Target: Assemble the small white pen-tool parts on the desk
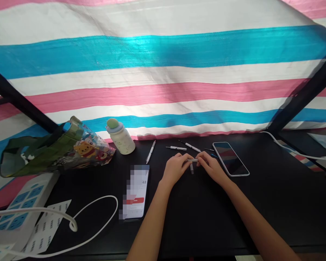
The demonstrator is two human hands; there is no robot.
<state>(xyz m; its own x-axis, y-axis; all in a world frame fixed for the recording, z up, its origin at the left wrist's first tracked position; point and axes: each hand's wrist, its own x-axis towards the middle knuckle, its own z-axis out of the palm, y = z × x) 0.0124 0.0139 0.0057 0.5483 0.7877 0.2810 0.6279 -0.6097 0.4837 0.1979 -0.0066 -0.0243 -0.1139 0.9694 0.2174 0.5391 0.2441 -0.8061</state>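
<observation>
Over the black table, my left hand [176, 167] and my right hand [209, 166] are close together, both closed on a short, light-coloured pen part [192, 160], one at each end. Just below it a small white piece [191, 168] lies between my hands. Behind them lie a white pen part with a thin tip [178, 148] and another white pen part [192, 147]. A small blue piece [214, 155] is beside my right hand. To the left a whole white pen [150, 152] lies slanted.
A lit phone [137, 192] lies left of my forearms, and a dark-screened phone [230, 158] lies to the right. At the left are a bottle [121, 137], a green bag [70, 148], a power strip [23, 203], a printed sheet [50, 226] and a looping white cable [108, 196].
</observation>
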